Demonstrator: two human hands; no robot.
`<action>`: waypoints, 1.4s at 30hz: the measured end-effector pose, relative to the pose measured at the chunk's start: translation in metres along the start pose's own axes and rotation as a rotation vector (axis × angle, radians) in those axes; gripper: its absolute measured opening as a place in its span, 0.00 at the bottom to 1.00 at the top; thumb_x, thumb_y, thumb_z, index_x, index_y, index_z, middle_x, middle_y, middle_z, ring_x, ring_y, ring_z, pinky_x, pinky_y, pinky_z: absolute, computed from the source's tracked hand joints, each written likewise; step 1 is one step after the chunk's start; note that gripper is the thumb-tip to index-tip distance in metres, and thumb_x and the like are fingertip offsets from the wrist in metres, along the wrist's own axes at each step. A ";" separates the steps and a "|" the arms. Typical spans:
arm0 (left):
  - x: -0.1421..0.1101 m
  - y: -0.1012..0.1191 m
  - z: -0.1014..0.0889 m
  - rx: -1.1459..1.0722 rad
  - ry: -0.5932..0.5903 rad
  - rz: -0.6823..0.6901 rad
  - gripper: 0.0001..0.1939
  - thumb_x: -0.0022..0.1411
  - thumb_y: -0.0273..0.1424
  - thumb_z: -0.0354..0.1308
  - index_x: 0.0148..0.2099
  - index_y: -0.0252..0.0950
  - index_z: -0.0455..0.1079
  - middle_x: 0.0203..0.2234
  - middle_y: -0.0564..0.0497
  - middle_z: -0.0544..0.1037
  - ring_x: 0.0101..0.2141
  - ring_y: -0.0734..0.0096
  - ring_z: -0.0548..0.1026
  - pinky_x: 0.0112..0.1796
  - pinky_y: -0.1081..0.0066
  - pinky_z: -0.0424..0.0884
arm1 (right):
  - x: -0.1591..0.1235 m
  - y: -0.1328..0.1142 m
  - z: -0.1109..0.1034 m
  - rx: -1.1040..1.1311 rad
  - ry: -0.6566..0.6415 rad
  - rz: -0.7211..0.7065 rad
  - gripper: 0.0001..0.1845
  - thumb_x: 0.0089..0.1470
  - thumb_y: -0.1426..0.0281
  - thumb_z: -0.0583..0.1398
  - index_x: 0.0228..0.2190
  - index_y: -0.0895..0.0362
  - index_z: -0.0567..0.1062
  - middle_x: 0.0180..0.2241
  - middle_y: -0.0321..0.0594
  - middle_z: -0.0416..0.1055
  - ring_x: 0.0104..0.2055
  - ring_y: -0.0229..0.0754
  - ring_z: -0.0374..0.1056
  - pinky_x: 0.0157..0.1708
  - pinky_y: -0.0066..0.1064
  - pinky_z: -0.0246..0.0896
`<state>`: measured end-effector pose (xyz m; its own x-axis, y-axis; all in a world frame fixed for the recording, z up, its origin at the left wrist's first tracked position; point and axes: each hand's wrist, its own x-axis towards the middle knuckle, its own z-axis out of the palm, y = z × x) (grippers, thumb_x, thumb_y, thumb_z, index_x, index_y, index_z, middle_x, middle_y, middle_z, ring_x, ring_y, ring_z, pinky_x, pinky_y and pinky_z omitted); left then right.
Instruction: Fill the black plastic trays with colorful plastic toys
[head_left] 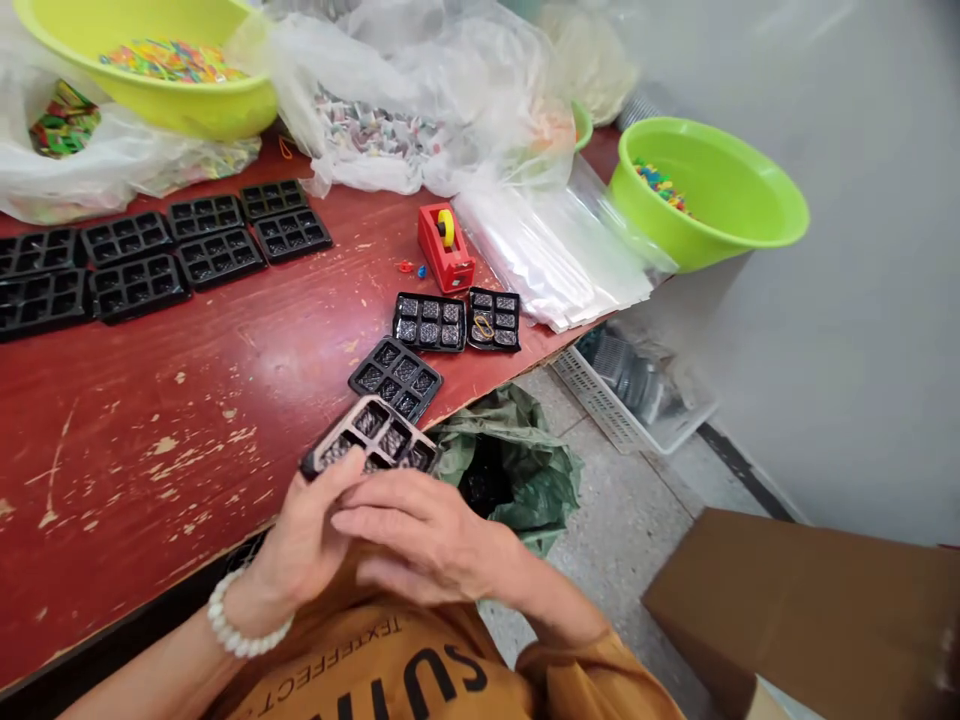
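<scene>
My left hand (304, 545), with a white bead bracelet at the wrist, is closed on a black plastic tray (394, 437) with square compartments. Its thumb presses on the tray's near side. The tray is tilted over the table's front edge. My right hand (431, 535) lies across the near edge of this tray and over part of my left hand, fingers stretched out and slightly apart. Whether its fingertips touch the tray is hidden. Just beyond, another black tray (396, 378) lies on the red table (225, 400), close to the held one.
Two more trays (429, 322) lie behind, near a red tape dispenser (446, 250) and clear plastic bags (559, 255). Several trays (142, 287) stand in rows at left. A green tub (705, 190) sits at right. Below are a green sack (544, 470) and a cardboard box (802, 610).
</scene>
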<state>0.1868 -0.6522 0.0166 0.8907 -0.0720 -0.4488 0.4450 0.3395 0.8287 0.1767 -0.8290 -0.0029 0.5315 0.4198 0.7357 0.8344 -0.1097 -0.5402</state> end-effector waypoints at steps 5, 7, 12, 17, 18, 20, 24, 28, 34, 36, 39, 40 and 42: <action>0.017 0.033 -0.002 -0.169 0.139 -0.052 0.30 0.51 0.24 0.77 0.58 0.36 0.81 0.47 0.43 0.86 0.48 0.46 0.84 0.48 0.54 0.86 | 0.020 0.071 -0.059 -0.250 0.351 0.450 0.08 0.67 0.64 0.63 0.46 0.50 0.79 0.42 0.36 0.81 0.42 0.40 0.76 0.47 0.35 0.74; 0.021 0.037 -0.012 -0.170 0.166 -0.040 0.30 0.51 0.22 0.76 0.57 0.36 0.81 0.48 0.43 0.86 0.48 0.46 0.85 0.47 0.54 0.86 | 0.020 0.114 -0.092 -0.643 0.504 0.773 0.07 0.65 0.64 0.63 0.40 0.52 0.81 0.42 0.42 0.79 0.45 0.46 0.73 0.53 0.43 0.69; 0.022 0.032 -0.033 -0.139 0.202 -0.079 0.30 0.51 0.21 0.76 0.57 0.35 0.81 0.47 0.41 0.86 0.47 0.44 0.85 0.46 0.54 0.86 | 0.017 0.173 -0.117 -0.824 0.215 1.104 0.10 0.65 0.63 0.63 0.38 0.55 0.82 0.43 0.48 0.75 0.50 0.54 0.70 0.56 0.47 0.64; 0.022 0.029 -0.042 -0.121 0.217 -0.068 0.26 0.53 0.21 0.74 0.55 0.35 0.82 0.48 0.42 0.86 0.47 0.47 0.85 0.45 0.58 0.87 | 0.016 0.187 -0.111 -0.708 0.265 1.113 0.12 0.65 0.62 0.61 0.34 0.55 0.79 0.42 0.45 0.74 0.44 0.49 0.70 0.50 0.39 0.64; 0.022 0.029 -0.044 -0.118 0.219 -0.072 0.25 0.53 0.21 0.74 0.55 0.35 0.82 0.48 0.42 0.86 0.47 0.47 0.85 0.44 0.58 0.87 | 0.015 0.189 -0.113 -0.627 0.331 1.088 0.12 0.65 0.62 0.60 0.33 0.56 0.78 0.39 0.43 0.75 0.42 0.46 0.69 0.48 0.37 0.64; 0.021 0.030 -0.046 -0.114 0.223 -0.078 0.25 0.53 0.21 0.73 0.54 0.35 0.82 0.47 0.42 0.86 0.46 0.48 0.86 0.43 0.59 0.87 | 0.012 0.193 -0.120 -0.489 0.511 1.032 0.13 0.66 0.62 0.58 0.32 0.56 0.76 0.33 0.38 0.73 0.38 0.43 0.67 0.44 0.34 0.63; 0.023 0.030 -0.050 -0.103 0.233 -0.063 0.24 0.53 0.20 0.73 0.53 0.36 0.83 0.44 0.44 0.87 0.43 0.51 0.86 0.43 0.60 0.87 | 0.006 0.186 -0.126 -0.542 0.631 0.958 0.13 0.68 0.63 0.56 0.33 0.55 0.73 0.32 0.36 0.73 0.38 0.42 0.66 0.45 0.34 0.62; 0.027 0.027 -0.049 -0.102 0.215 -0.069 0.24 0.53 0.19 0.73 0.54 0.35 0.82 0.44 0.44 0.87 0.42 0.51 0.86 0.43 0.59 0.87 | 0.012 0.170 -0.111 -0.695 0.235 0.986 0.09 0.64 0.61 0.62 0.39 0.53 0.79 0.43 0.43 0.74 0.47 0.48 0.69 0.50 0.39 0.63; 0.030 0.021 -0.052 -0.107 0.199 -0.093 0.24 0.54 0.19 0.72 0.54 0.33 0.82 0.45 0.42 0.87 0.44 0.50 0.86 0.44 0.60 0.87 | 0.030 0.172 -0.101 -0.730 0.077 1.160 0.11 0.64 0.62 0.62 0.35 0.55 0.81 0.46 0.46 0.73 0.48 0.51 0.71 0.47 0.41 0.65; 0.031 0.020 -0.054 -0.108 0.206 -0.098 0.23 0.55 0.19 0.71 0.54 0.33 0.82 0.45 0.41 0.87 0.44 0.50 0.86 0.43 0.60 0.87 | 0.029 0.180 -0.104 -0.680 0.129 1.155 0.11 0.64 0.62 0.62 0.35 0.55 0.81 0.46 0.45 0.74 0.47 0.49 0.71 0.47 0.39 0.64; 0.033 0.020 -0.057 -0.111 0.212 -0.101 0.23 0.55 0.19 0.71 0.54 0.33 0.82 0.45 0.42 0.87 0.44 0.51 0.86 0.43 0.60 0.87 | 0.020 0.189 -0.109 -0.572 0.292 1.094 0.14 0.66 0.62 0.59 0.34 0.56 0.80 0.40 0.42 0.75 0.42 0.45 0.71 0.45 0.36 0.63; 0.034 0.021 -0.058 -0.114 0.215 -0.099 0.22 0.54 0.19 0.71 0.53 0.33 0.82 0.45 0.43 0.87 0.44 0.51 0.86 0.43 0.60 0.87 | 0.015 0.190 -0.109 -0.546 0.354 1.070 0.14 0.66 0.61 0.58 0.35 0.57 0.79 0.38 0.41 0.76 0.41 0.44 0.70 0.44 0.35 0.63; 0.036 0.021 -0.060 -0.117 0.228 -0.099 0.22 0.53 0.18 0.70 0.52 0.34 0.82 0.45 0.44 0.87 0.44 0.51 0.86 0.42 0.61 0.87 | 0.008 0.188 -0.109 -0.538 0.433 1.009 0.14 0.67 0.61 0.58 0.35 0.56 0.78 0.36 0.39 0.76 0.39 0.43 0.70 0.44 0.34 0.63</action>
<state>0.2231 -0.5916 -0.0022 0.7937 0.0985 -0.6003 0.5031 0.4484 0.7388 0.3540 -0.9444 -0.0542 0.8941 -0.3927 0.2153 -0.0809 -0.6144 -0.7849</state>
